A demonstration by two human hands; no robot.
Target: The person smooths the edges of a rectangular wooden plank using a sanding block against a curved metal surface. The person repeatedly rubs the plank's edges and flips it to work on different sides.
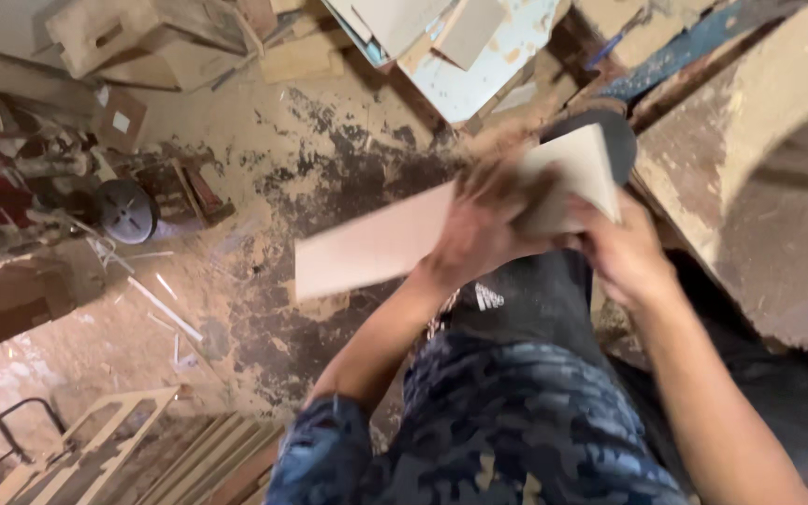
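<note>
At frame centre, above the person's lap: one pale flat board (395,238), long and thin, held in the air and blurred by motion.

Left hand (474,229): laid over the board's middle; fingers appear curled around its upper edge, though blur hides the exact grip. Holding mid-length likely steadies the long free end, which juts toward 9 o'clock.

Right hand (624,248): at the board's 3 o'clock end, fingers closed under and behind it, thumb side toward the body. A grip at each of two stations keeps the panel from twisting. The end at 2 o'clock (577,173) looks lighter and may be a second face or a separate piece; cannot tell.

Below, 6 o'clock: blue camouflage shorts (507,421) and a dark knee, the person seemingly seated or crouched.

Surroundings:
- Floor (264,178), dusty, stained dark around centre, strewn with sawdust.
- Stack of offcut boards and panels (441,47) at 12 o'clock.
- Wooden stool or box (142,37) at 11 o'clock.
- Round metal disc on a machine (126,210) at 9 o'clock, among red and grey tool parts.
- Thin white strips (165,309) on the floor at 8 o'clock.
- Slatted wooden frames (142,440) at 7 o'clock.
- Heavy dusty bench (750,187) at 3 o'clock, just beside the right hand; it crowds that end of the board, while the 9 o'clock end swings over open floor.
</note>
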